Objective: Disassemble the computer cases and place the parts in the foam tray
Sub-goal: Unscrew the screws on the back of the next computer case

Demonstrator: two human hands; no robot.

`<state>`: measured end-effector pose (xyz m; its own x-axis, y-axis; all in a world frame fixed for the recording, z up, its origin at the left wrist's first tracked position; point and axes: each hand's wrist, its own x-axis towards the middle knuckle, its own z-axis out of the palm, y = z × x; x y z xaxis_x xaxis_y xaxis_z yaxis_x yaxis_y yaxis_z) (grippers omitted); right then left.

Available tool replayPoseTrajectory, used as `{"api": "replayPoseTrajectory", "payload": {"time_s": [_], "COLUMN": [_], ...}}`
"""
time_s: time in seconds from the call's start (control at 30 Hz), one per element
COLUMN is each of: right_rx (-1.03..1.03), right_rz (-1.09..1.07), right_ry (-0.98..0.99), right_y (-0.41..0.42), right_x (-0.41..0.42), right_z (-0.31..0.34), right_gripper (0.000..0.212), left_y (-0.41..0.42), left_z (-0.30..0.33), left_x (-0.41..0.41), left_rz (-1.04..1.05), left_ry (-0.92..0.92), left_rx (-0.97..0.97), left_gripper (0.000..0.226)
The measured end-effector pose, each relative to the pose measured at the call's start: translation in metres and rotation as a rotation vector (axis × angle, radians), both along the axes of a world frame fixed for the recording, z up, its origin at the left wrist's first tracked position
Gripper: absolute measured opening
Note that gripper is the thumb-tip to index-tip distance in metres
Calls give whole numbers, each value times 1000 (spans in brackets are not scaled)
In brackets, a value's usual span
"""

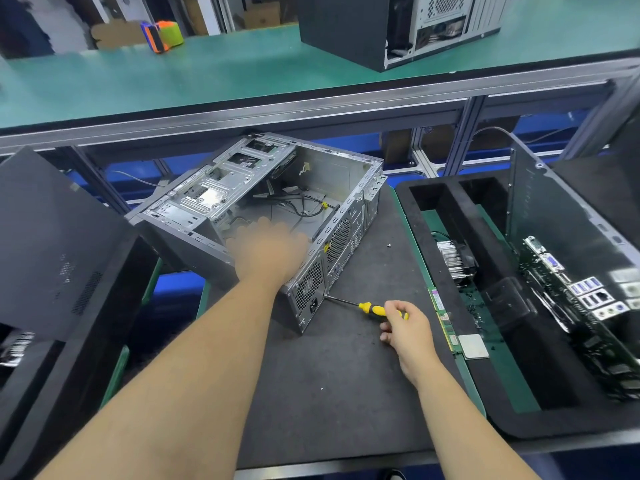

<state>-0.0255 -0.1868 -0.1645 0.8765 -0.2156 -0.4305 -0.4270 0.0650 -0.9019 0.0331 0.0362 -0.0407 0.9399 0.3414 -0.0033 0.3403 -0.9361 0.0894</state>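
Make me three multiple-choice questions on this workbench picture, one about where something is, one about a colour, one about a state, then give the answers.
1. Where does the loose screw lie?
A. on the dark mat right of the open computer case
B. inside the foam tray
C. on the green shelf

2. What colour is the handle of the screwdriver?
A. red
B. yellow and black
C. blue

3. What is the right hand doing?
A. resting flat on the mat
B. gripping the screwdriver
C. lifting the memory stick

Answers: 1 A, the screw sits on the mat between case and tray. 2 B, yellow with black bands. 3 B, fingers curl round the handle, tip at the case's rear.
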Motion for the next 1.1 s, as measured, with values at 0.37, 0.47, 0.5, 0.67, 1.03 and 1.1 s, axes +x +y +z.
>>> {"api": "replayPoseTrajectory", "payload": {"time_s": [0.37, 0.47, 0.5, 0.67, 1.03, 1.1], "right_rx": [-575, -595, -553, -26, -151, -152], "right_rz": [256, 267, 246, -47, 4, 50], "right_ry": [-150, -260, -265, -94, 49, -16], "right_y": [-2, -1, -1, -1, -3, -5], "right_x": [-6, -11, -10, -7, 13, 12], "right_z": [-1, -4, -5, -6, -7, -8], "right_gripper": [21, 13, 13, 10, 34, 20], "left_y": [0, -1, -1, 1, 1, 1], "left_z": [1, 2, 2, 0, 1, 1], "left_x": [-1, -1, -1, -1, -1, -1], "left_rz": [-3, 0, 0, -3, -6, -7], "left_ry": [-8, -5, -5, -9, -12, -9], "left_rx": [-8, -1, 0, -11, 0, 4], "left_gripper": [54, 55, 55, 54, 54, 55]}}
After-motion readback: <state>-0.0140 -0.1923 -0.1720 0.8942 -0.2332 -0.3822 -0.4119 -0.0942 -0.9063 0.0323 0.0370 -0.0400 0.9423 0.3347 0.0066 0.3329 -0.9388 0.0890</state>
